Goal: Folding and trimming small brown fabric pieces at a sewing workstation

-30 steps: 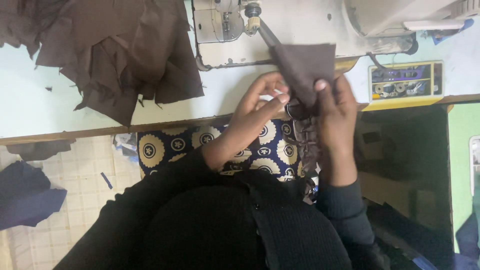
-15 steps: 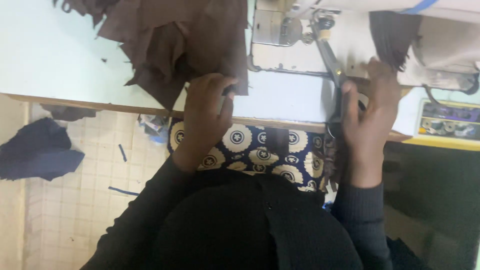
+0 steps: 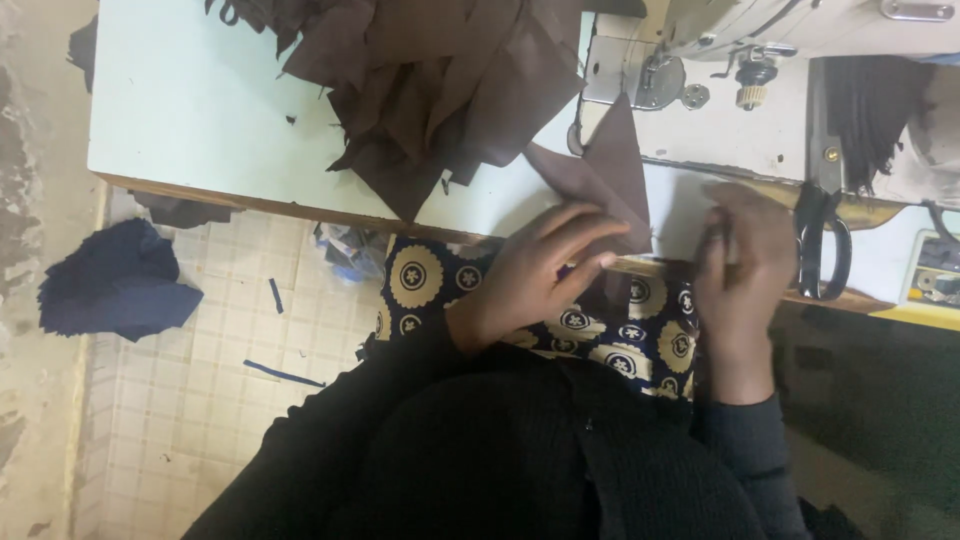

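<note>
The left hand (image 3: pixel 535 275) is lying at the middle of the frame, on the near edge of the pale desk (image 3: pixel 200 110); its fingers (image 3: pixel 585 230) are stretched out close together and pressing down on a brown fabric piece (image 3: pixel 600 175); that piece is lying flat on the desk just in front of the sewing machine (image 3: pixel 760 80), one pointed corner reaching up toward the machine's needle area, its lower edge tucked under the fingers. The right hand (image 3: pixel 745 265) is resting at the right of centre, on the same desk edge, well clear of the fabric piece; its fingers are curled together with the back of the hand facing the camera, and whether they are pinching anything cannot be told.

A heap of brown fabric cuts (image 3: pixel 430 80) is sitting at the upper middle of the frame, just left of the machine and touching the upper left of the single piece; black-handled scissors (image 3: pixel 825 235) are lying at the right, beside the right hand; a blue and cream patterned cloth (image 3: pixel 430 285) is covering the person's lap below the desk edge; a dark blue cloth (image 3: pixel 115 280) is lying on the tiled floor (image 3: pixel 190 420) at the left of the frame.
</note>
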